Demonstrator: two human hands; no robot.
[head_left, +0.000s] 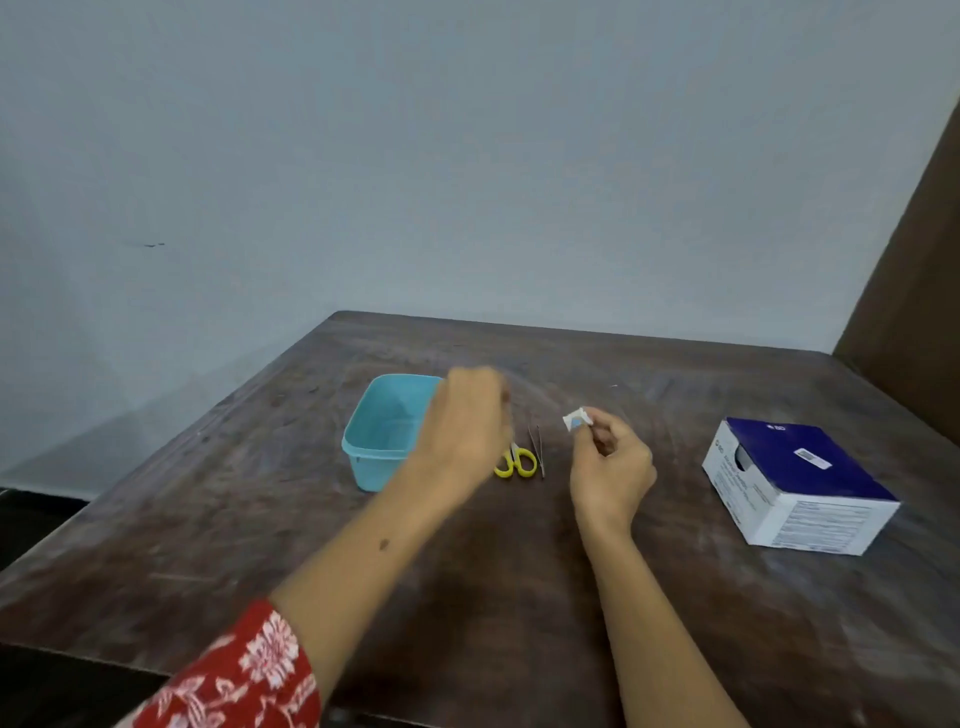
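Note:
My right hand (613, 462) pinches a small white and blue packet (576, 420) between thumb and fingertips, held just above the dark wooden table (467, 571). My left hand (467, 421) hovers, blurred, over the right rim of a turquoise plastic tub (376, 441); its fingers curl downward and I cannot tell whether they hold anything. Yellow-handled scissors (517, 462) and thin metal tweezers (537, 449) lie on the table between my two hands. The scissor blades are hidden behind my left hand.
A blue and white cardboard box (795, 483) with an opening in its side stands at the right of the table. A pale wall runs behind the table, and a brown panel (914, 286) rises at the far right.

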